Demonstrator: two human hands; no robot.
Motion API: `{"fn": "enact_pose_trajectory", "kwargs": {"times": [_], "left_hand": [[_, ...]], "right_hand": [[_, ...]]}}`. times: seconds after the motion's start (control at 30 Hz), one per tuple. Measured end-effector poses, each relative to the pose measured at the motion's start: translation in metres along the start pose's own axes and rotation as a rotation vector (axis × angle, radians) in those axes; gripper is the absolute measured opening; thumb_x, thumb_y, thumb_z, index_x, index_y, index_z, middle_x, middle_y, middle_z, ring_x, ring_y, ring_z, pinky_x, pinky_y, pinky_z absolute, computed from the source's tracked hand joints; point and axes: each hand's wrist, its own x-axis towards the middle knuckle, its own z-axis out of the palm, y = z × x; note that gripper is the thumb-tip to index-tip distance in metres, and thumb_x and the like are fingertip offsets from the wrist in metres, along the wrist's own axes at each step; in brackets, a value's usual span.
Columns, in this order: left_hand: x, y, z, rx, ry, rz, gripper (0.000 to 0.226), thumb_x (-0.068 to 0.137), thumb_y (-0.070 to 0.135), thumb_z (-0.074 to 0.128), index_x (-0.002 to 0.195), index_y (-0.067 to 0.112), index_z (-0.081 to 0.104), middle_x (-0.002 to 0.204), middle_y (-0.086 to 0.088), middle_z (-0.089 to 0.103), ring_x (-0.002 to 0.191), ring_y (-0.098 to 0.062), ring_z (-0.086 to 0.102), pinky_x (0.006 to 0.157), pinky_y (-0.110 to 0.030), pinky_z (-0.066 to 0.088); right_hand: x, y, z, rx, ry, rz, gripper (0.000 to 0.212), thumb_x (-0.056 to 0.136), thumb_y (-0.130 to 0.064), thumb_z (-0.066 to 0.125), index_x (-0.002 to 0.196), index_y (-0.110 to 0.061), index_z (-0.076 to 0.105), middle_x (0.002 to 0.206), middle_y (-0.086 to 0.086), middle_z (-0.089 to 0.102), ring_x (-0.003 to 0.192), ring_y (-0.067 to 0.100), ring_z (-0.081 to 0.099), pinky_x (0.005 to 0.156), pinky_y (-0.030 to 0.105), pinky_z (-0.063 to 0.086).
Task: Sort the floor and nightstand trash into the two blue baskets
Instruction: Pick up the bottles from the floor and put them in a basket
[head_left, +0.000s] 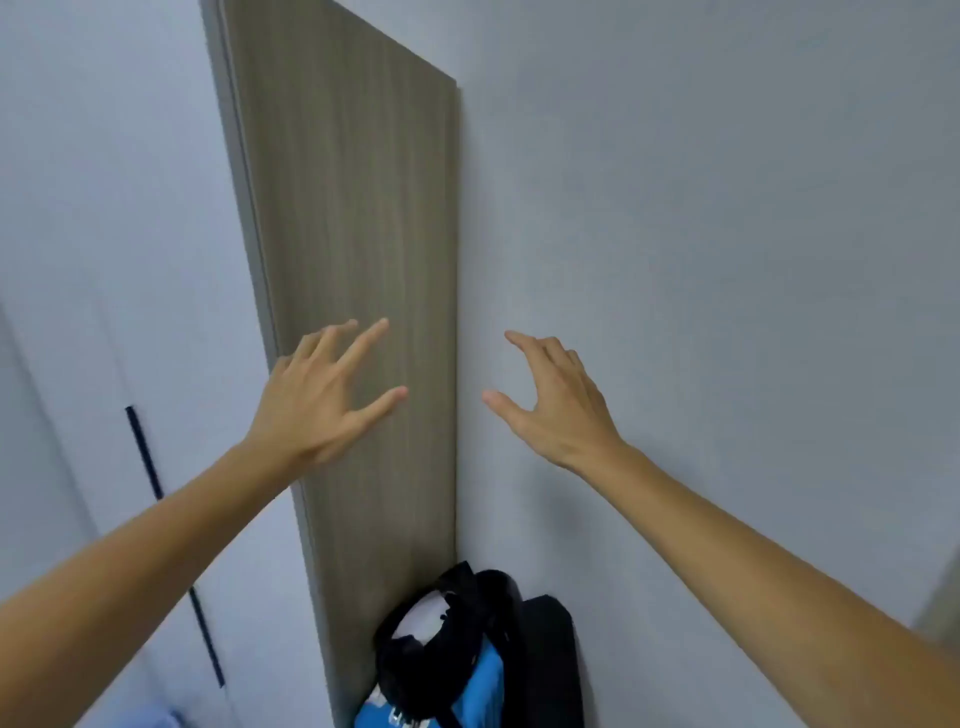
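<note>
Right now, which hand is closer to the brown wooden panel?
Left. The left hand is spread in front of the wooden panel; the right hand is beside it, over the white wall.

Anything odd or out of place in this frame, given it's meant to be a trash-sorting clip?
Nothing is damaged or spilled. Both the left hand and right hand are raised, open and empty, toward a wood panel and wall. No trash or baskets show, only a blue-and-black bag below.

Pale blue blur (156, 719) at bottom-left edge, identity unclear

Grey wall (701, 218), wood-grain panel (358, 249), perhaps a white wardrobe (93, 218) left.
</note>
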Motion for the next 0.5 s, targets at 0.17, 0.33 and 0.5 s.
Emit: {"fn": "enact_pose_trajectory", "kwargs": {"times": [0.17, 0.33, 0.5], "left_hand": [[-0.106, -0.030, -0.014, 0.127, -0.039, -0.294, 0.079, 0.089, 0.079, 0.031, 0.157, 0.040, 0.020, 0.154, -0.004, 0.040, 0.137, -0.032, 0.040, 0.100, -0.055, 0.044], [-0.244, -0.053, -0.072, 0.275, -0.102, -0.538, 0.080, 0.089, 0.079, 0.033, 0.157, 0.038, 0.021, 0.152, -0.007, 0.040, 0.133, -0.035, 0.043, 0.097, -0.056, 0.046], [-0.377, -0.060, -0.143, 0.412, -0.082, -0.810, 0.079, 0.090, 0.077, 0.037, 0.157, 0.038, 0.024, 0.151, -0.005, 0.042, 0.131, -0.031, 0.044, 0.096, -0.050, 0.046]], "right_hand": [[-0.024, -0.043, 0.056, 0.135, -0.170, -0.235, 0.074, 0.089, -0.064, 0.056, 0.153, -0.036, 0.031, 0.144, -0.006, 0.044, 0.131, 0.023, 0.043, 0.102, 0.045, 0.046], [-0.069, -0.116, 0.121, 0.318, -0.338, -0.414, 0.075, 0.089, -0.060, 0.060, 0.153, -0.032, 0.033, 0.143, 0.000, 0.047, 0.133, 0.029, 0.042, 0.105, 0.046, 0.043], [-0.142, -0.218, 0.163, 0.458, -0.488, -0.578, 0.075, 0.088, -0.060, 0.061, 0.152, -0.033, 0.033, 0.142, 0.002, 0.047, 0.132, 0.028, 0.043, 0.105, 0.047, 0.043]]}}
